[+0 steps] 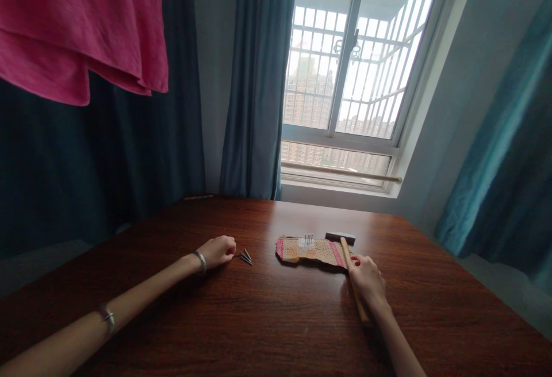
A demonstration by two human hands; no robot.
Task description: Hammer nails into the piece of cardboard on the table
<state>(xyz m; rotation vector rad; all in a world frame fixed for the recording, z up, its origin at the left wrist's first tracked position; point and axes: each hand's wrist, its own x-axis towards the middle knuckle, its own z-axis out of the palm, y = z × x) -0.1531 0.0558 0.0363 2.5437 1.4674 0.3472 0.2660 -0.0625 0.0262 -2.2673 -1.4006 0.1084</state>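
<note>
The left hand [219, 249] lay low over the brown desk [276, 314], on its left half, and its fingers were bent inward into a loose, nearly closed shape. Just beside these fingers were several loose nails [246, 258], gathered in a small group on the desk; the end of one came very near to the fingers, but I could not tell whether it was pinched by them. The left arm carried two silvery bands, one at the wrist [200, 261] and one higher on the forearm [107, 318]. The right hand [367, 278] was at the handle of a hammer [356, 296], and its fingers were curled and touched the wood; how firmly they closed around it, I could not tell. The dark head of this hammer pointed away from the person, near the far edge of the desk, and the handle crossed over the right end of a flat patterned piece [321, 252]. This piece, pale with dark dots and pink at its ends, lay between the two hands. On it, left of its middle, a few thin nails [309, 238] stood upright, close together. Behind the desk there was a window [340, 61] with blue curtains [259, 78], and a pink cloth [86, 26] hung at the upper left.
</note>
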